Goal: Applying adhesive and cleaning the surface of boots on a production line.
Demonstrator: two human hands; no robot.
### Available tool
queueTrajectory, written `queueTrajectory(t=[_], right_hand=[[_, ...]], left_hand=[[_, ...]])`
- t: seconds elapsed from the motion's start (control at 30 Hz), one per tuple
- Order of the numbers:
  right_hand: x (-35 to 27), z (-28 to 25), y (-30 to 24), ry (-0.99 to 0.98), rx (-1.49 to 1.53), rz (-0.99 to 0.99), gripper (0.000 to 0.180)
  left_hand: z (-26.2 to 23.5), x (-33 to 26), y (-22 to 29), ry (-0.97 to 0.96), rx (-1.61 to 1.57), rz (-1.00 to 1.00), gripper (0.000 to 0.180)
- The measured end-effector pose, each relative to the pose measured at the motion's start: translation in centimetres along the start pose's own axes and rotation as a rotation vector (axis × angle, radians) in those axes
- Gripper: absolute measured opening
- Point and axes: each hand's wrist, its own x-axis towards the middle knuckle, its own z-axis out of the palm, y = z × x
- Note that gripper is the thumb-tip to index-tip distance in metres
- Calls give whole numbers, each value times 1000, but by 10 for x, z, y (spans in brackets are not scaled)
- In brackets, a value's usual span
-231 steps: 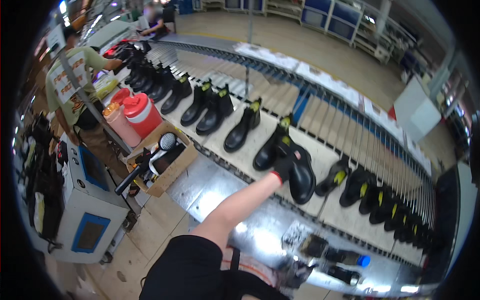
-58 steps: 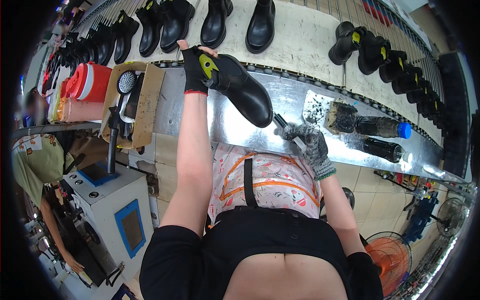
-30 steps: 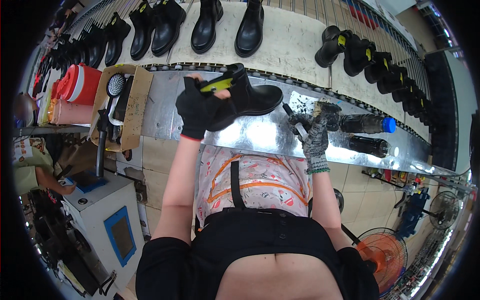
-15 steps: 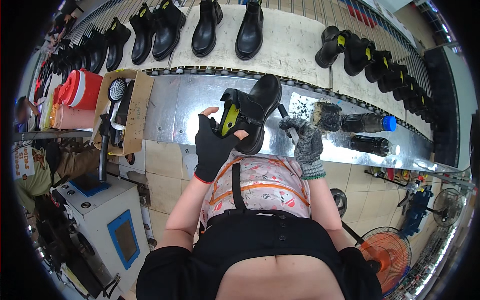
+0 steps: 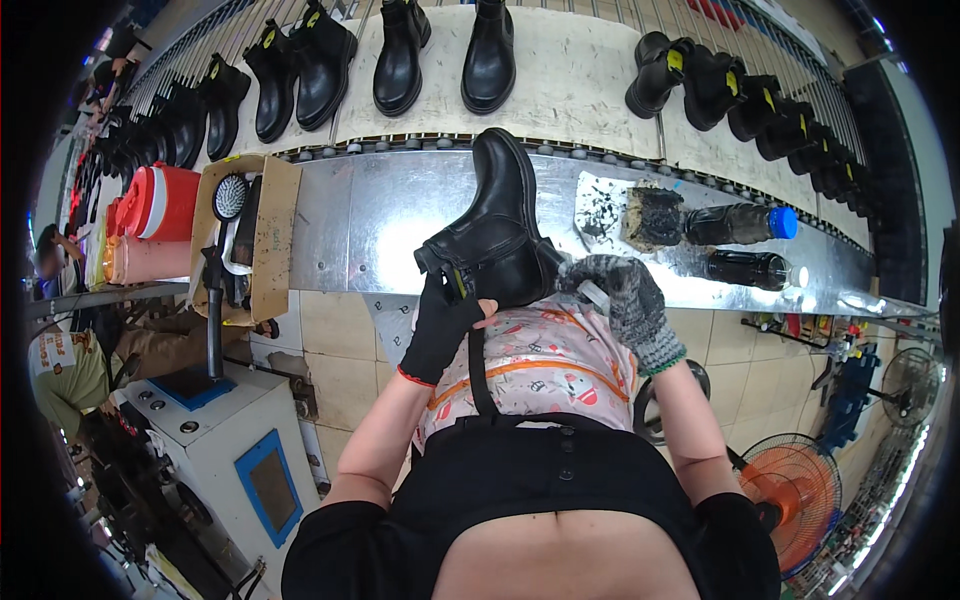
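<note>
A black ankle boot [image 5: 495,215] lies turned on its side over the near edge of the metal bench, its toe pointing away from me. My left hand [image 5: 441,328], in a black glove with bare fingertips, is closed on the boot's top opening, where a bit of yellow-green lining shows. My right hand [image 5: 628,308], in a grey knitted glove, is at the boot's heel. It grips a slim tool with a pale handle [image 5: 595,295], perhaps a brush; its working tip is hidden against the heel.
A stained sponge-like block [image 5: 655,217] rests on a blotched white sheet [image 5: 597,205], beside two bottles of dark liquid [image 5: 728,224]. On the left are a cardboard box [image 5: 275,235] with brushes and a red jug [image 5: 165,205]. Black boots [image 5: 490,60] line the conveyor beyond.
The boot has rolled onto its side and shifted left, hiding most of its yellow-green lining. My right hand has come down and brought the tool to the heel.
</note>
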Motion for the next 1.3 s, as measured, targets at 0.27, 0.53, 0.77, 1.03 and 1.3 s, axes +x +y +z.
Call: queueTrajectory(t=[0.27,0.53,0.77,1.03,1.3], right_hand=[[-39,-17,-11,-22,13,-136,62],[-60,-11,-21,91,-181,-216,53],[-71,5,4,192,102,-219,22],[-49,54,111,738,1132,212,50],[-45,87,147,729,1274,277,31]], left_hand=[[23,0,11,-2,-28,23,46],[32,6,27,-69,-288,6,42],[27,11,39,-77,-490,-142,46],[54,107,70,-230,-141,122,71],[171,302,93,145,917,398,63]])
